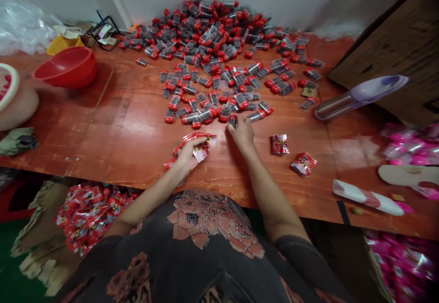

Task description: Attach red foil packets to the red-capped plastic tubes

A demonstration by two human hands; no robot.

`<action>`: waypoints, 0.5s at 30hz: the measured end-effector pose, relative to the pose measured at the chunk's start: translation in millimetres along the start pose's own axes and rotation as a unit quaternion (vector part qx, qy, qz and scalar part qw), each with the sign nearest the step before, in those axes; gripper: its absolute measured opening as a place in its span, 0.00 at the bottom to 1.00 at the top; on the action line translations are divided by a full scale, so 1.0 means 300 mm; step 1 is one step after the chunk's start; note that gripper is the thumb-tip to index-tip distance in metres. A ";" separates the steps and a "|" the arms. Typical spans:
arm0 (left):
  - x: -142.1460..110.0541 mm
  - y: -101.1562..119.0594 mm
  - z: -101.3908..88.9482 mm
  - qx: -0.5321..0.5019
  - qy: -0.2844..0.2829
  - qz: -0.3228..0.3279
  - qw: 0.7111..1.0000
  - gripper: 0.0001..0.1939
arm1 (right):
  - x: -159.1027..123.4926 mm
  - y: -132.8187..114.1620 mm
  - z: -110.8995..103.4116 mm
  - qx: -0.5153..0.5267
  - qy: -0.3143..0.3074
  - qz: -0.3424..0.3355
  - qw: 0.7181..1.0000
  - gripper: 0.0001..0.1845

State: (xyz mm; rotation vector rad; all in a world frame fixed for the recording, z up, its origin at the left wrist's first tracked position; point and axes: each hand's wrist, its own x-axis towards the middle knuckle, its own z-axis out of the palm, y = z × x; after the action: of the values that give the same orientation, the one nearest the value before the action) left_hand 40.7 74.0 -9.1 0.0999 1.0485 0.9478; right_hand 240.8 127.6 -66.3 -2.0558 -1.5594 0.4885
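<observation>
On the table (137, 129), our left hand (188, 154) grasped red packets (201, 152) near us; our right hand (243, 134), to the right, apparently pinched a dark tube (233, 120) at the scattered tubes' (219, 51) near edge.

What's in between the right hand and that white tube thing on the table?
Two things: one shiny red packet and, closer to the white tube thing, another red packet. The head view shows both, beside the right hand.

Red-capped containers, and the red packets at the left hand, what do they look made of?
Red-capped containers: likely glossy plastic with see-through bodies, though glass isn't ruled out. Red packets: probably thin plastic film, judging by shiny, creased surfaces.
</observation>
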 end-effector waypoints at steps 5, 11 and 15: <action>0.000 0.005 -0.014 0.002 0.010 -0.006 1.000 0.07 | -0.143 0.023 -0.022 0.124 -0.053 -0.013 0.991 0.33; -0.015 -0.015 -0.014 0.041 -0.004 0.048 0.998 0.05 | -0.400 -0.063 -0.113 0.392 -0.045 0.011 0.919 0.27; -0.026 -0.032 -0.007 0.060 -0.008 0.063 0.996 0.05 | -0.475 -0.136 -0.170 0.425 -0.057 0.021 0.903 0.27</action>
State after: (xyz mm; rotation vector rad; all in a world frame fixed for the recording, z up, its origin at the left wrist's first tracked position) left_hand 43.8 61.8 -9.4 0.2748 1.0945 0.9947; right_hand 198.6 -9.8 -4.0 -1.3856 -1.0590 1.0933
